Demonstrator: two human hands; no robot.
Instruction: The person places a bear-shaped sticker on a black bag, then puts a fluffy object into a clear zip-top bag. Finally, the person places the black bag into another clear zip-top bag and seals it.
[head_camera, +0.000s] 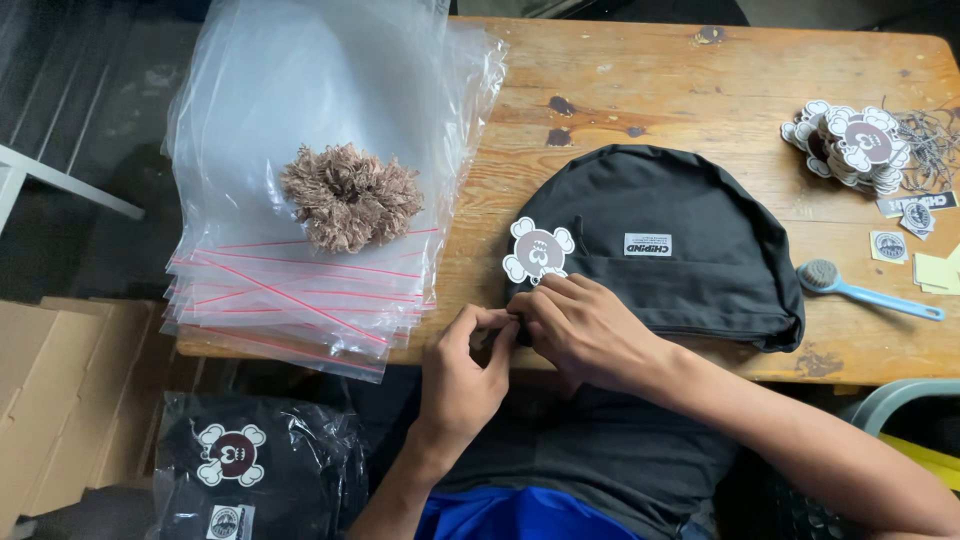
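A black backpack (680, 215) lies flat on the wooden table (640, 80), hanging over the near edge. A white and brown skull-shaped card tag (537, 251) rests at its left side. My left hand (465, 365) and my right hand (580, 325) meet at the bag's left edge just below the tag, fingertips pinched together on something small there, perhaps the tag's string or a zip pull; the fingers hide it.
A stack of clear zip bags with red strips (310, 200) covers the table's left end, a brown fluffy pom-pom (350, 195) on top. At right lie a pile of skull tags (855, 140), strings (930, 145), small labels and a blue brush (865, 288). Packed bags (250, 465) and cardboard boxes (60, 390) sit below.
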